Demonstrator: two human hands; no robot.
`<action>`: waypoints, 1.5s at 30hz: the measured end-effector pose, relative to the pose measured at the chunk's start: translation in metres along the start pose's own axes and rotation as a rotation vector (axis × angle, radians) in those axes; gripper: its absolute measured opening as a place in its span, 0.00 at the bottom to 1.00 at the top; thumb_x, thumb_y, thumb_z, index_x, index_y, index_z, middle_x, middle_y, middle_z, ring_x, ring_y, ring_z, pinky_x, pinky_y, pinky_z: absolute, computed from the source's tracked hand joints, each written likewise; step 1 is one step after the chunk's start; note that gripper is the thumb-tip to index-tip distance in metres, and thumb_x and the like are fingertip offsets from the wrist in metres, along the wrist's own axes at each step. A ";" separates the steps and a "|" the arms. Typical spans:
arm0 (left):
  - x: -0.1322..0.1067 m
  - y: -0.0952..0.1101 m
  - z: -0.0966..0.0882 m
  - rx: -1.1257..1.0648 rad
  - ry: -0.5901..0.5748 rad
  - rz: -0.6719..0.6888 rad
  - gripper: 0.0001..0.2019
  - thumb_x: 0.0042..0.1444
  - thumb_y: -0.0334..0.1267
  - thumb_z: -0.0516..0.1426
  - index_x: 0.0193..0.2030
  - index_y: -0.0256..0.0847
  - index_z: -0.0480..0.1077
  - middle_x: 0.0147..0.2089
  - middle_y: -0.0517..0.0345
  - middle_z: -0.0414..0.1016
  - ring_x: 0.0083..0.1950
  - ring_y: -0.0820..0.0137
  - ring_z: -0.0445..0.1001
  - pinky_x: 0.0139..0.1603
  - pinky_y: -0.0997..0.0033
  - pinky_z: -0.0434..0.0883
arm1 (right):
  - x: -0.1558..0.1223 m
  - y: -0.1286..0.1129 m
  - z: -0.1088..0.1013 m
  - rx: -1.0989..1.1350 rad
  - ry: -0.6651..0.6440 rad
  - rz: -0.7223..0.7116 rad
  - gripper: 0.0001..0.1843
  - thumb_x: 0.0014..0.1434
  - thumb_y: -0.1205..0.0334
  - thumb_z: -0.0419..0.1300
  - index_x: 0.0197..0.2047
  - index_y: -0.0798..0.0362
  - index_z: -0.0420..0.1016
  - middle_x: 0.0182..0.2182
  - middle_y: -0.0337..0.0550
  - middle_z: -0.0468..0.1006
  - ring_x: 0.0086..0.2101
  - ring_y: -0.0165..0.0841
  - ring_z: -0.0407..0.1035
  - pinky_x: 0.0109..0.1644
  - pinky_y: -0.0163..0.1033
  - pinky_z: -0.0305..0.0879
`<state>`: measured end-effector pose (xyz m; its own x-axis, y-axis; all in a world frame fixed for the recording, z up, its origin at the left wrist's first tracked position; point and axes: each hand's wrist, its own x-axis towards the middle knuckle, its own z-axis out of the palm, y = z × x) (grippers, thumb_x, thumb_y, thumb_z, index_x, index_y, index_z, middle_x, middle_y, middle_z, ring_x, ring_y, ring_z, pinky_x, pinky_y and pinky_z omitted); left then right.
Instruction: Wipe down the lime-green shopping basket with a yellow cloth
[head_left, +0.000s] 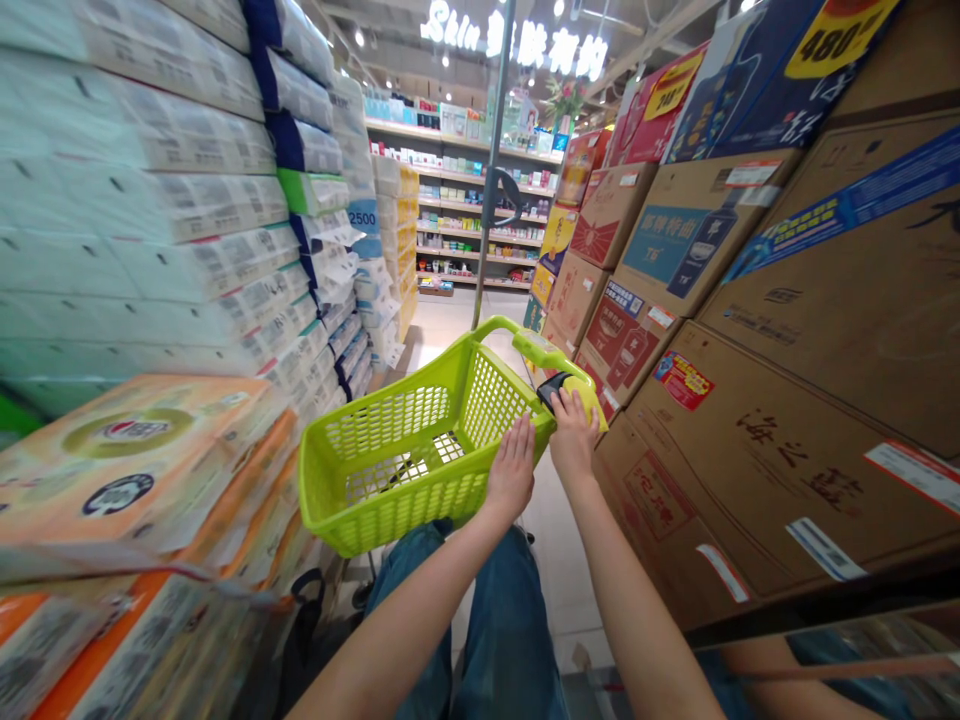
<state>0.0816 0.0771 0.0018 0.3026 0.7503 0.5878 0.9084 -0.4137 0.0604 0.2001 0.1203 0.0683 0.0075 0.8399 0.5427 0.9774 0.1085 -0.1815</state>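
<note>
A lime-green plastic shopping cart [405,510] with a perforated basket stands just before my knees, its long handle rising on the far right side. Nothing lies in the basket apart from a dark strip or shadow on its floor. My left hand [512,468] is pressed to the near side by the right corner, with its fingers straight and close together. Beside it, my right hand [573,438] bends its fingers over the cart's right end, touching a yellow part [590,398] and a black piece [551,388] below the handle. Both thumbs are mostly hidden.
Tall stacks of wrapped tissue packs [210,210] line the left, with orange packs [135,440] nearer me. Cardboard cartons [757,420] wall the right side. A metal pole [491,150] stands ahead, with stocked shelves [480,235] behind it. The tiled aisle [442,320] runs between.
</note>
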 end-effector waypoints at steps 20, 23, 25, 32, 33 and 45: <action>0.000 0.001 0.001 -0.003 -0.010 -0.015 0.43 0.53 0.26 0.51 0.74 0.24 0.35 0.77 0.40 0.36 0.77 0.59 0.34 0.75 0.56 0.50 | -0.012 0.012 0.001 -0.067 0.057 -0.005 0.36 0.57 0.72 0.48 0.69 0.49 0.60 0.69 0.43 0.60 0.69 0.38 0.49 0.71 0.58 0.36; 0.000 0.000 0.004 0.016 0.013 -0.004 0.38 0.58 0.27 0.48 0.74 0.23 0.38 0.76 0.39 0.42 0.77 0.59 0.38 0.75 0.57 0.51 | -0.040 -0.011 0.008 -0.062 0.036 -0.079 0.34 0.60 0.73 0.45 0.69 0.47 0.59 0.69 0.41 0.59 0.69 0.36 0.48 0.71 0.57 0.38; 0.000 0.000 0.004 0.013 0.023 -0.001 0.37 0.59 0.27 0.48 0.74 0.24 0.38 0.76 0.39 0.43 0.77 0.60 0.39 0.75 0.57 0.52 | -0.042 -0.010 0.005 -0.057 0.019 -0.140 0.34 0.60 0.74 0.45 0.69 0.46 0.60 0.68 0.40 0.62 0.68 0.35 0.50 0.70 0.56 0.38; 0.000 0.001 -0.002 0.008 -0.005 0.001 0.45 0.52 0.26 0.53 0.74 0.22 0.34 0.77 0.38 0.32 0.77 0.58 0.34 0.75 0.56 0.49 | 0.024 0.052 -0.015 -0.058 0.049 -0.022 0.35 0.56 0.75 0.49 0.66 0.46 0.65 0.67 0.42 0.65 0.67 0.37 0.55 0.69 0.54 0.43; 0.000 0.001 -0.001 0.008 0.000 0.000 0.46 0.51 0.27 0.53 0.74 0.23 0.33 0.77 0.38 0.31 0.77 0.59 0.34 0.75 0.56 0.50 | 0.029 0.055 -0.015 -0.057 0.054 -0.006 0.35 0.56 0.74 0.49 0.66 0.46 0.65 0.67 0.42 0.64 0.67 0.37 0.54 0.68 0.54 0.45; 0.000 0.001 0.007 0.028 0.023 -0.017 0.40 0.57 0.26 0.49 0.74 0.25 0.33 0.76 0.39 0.42 0.77 0.60 0.41 0.75 0.57 0.52 | -0.036 0.002 -0.003 -0.042 0.006 -0.226 0.36 0.57 0.76 0.47 0.68 0.46 0.62 0.67 0.40 0.65 0.68 0.34 0.53 0.70 0.51 0.43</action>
<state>0.0845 0.0801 -0.0034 0.2809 0.7449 0.6052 0.9212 -0.3861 0.0476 0.2023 0.0889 0.0506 -0.2114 0.7938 0.5703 0.9623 0.2711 -0.0205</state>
